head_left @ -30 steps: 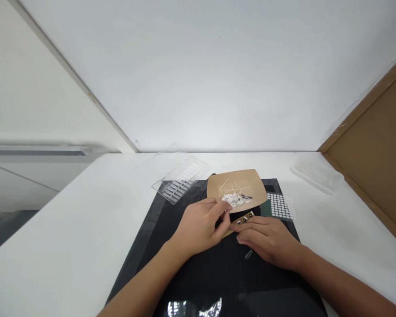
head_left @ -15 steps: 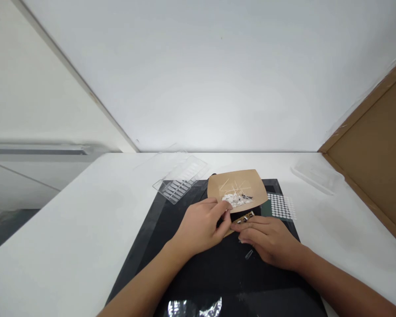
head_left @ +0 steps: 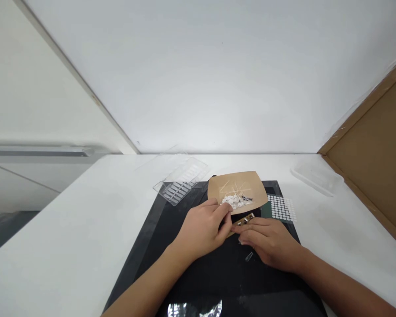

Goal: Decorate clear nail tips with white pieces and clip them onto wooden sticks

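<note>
"What had changed in that last second?"

"Hardly anything. The head camera tipped a trifle, but the left hand (head_left: 201, 226) and the right hand (head_left: 270, 240) stayed together at the narrow tan strip (head_left: 242, 220). At most, the right thumb had edged along slightly."

"Where was the strip?"

"Slanted over the black mat (head_left: 204, 281), just on the near side of the paper tray (head_left: 257, 187), partly hidden by both hands. A few shiny pieces (head_left: 251, 215) showed at its uncovered end."

"And the fingers?"

"On the left, thumb and forefinger bent close together; I couldn't tell whether they pinched anything. The right fingers lay side by side, tips at the strip, their grip hidden."

"So what did that stillness mean?"

"Fine handling in one spot, I'd judge, with no part visibly shifted. The white scraps (head_left: 236, 201) sat unchanged in the tray, and the small clear piece (head_left: 249, 256) lay where it had been, near the right hand."
</note>
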`<state>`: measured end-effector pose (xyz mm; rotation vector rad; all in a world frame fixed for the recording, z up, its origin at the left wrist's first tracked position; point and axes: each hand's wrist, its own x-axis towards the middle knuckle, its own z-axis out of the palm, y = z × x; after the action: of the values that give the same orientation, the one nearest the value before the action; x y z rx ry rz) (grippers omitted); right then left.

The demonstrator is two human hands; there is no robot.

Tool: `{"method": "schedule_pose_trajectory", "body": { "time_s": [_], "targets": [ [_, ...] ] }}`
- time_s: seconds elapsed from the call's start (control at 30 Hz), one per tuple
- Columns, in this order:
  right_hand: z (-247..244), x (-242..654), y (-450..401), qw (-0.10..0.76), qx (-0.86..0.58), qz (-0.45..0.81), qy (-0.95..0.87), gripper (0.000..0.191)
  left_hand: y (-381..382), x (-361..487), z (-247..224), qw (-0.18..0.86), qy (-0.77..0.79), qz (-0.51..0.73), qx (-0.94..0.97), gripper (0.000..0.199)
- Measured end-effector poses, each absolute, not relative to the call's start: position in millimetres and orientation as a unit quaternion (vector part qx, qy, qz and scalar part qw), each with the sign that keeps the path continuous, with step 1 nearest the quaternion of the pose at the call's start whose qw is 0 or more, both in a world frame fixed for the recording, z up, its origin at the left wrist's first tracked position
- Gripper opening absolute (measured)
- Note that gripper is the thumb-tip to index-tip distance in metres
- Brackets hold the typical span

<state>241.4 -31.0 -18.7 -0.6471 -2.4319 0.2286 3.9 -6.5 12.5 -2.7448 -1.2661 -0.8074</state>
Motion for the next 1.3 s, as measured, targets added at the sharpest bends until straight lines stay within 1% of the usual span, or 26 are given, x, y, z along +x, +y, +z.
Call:
{"method": "schedule_pose_trajectory", "body": {
  "time_s": [0.23,0.73,1.3],
  "targets": [
    [-19.6,241.8,-31.3,0.305,-0.243,0.09,-0.916,0.014,-8.5,6.8,8.7,0.011,-0.436,-0.275,-0.857,0.012],
    [-15.9,239.4,-30.8,0.319,-0.24,0.091,-0.912,0.015,-10.2,9.3,6.7,-0.009,-0.463,-0.241,-0.853,0.012],
    [-16.0,238.5,-30.7,0.324,-0.243,0.094,-0.909,0.015,-14.3,12.4,5.8,0.006,-0.49,-0.23,-0.841,0.012]
  ]
}}
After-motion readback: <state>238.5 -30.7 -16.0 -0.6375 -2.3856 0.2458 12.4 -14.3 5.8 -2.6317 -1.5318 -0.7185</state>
